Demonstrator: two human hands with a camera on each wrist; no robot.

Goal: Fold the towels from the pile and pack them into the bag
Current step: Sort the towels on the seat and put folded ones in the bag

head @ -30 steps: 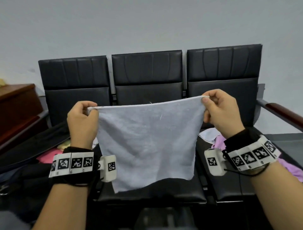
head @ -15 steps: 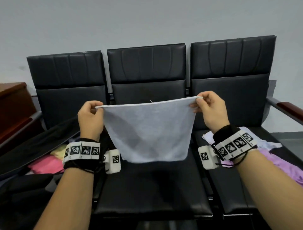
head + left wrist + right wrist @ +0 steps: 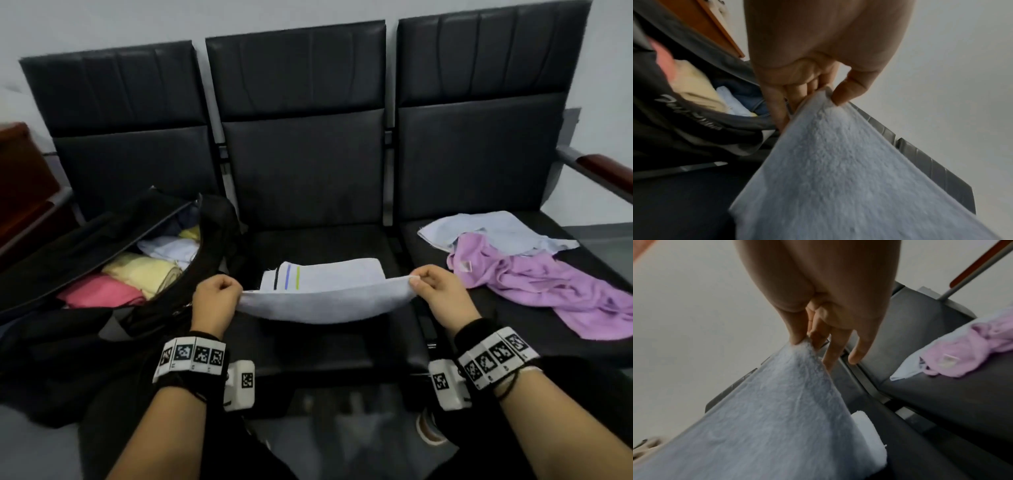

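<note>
Head view: bag [image 3: 102, 246] on left seat, open, already holding folded pink, yellow and white towels. Grey towel [image 3: 325, 305] over middle seat, pinched at both corners by left hand [image 3: 214, 301] and right hand [image 3: 442, 298]; striped folded towel [image 3: 322, 277] beyond. Pile [image 3: 534, 274] on right seat, unfolded.
Left wrist view: thumb and fingers [image 3: 846, 92] nip soft, nubby terry.
Right wrist view: same pinch; pile limp, crumpled.

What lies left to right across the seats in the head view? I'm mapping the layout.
Open black bag with folded towels → left hand → grey towel held over the striped folded towel → right hand → purple towel.
</note>
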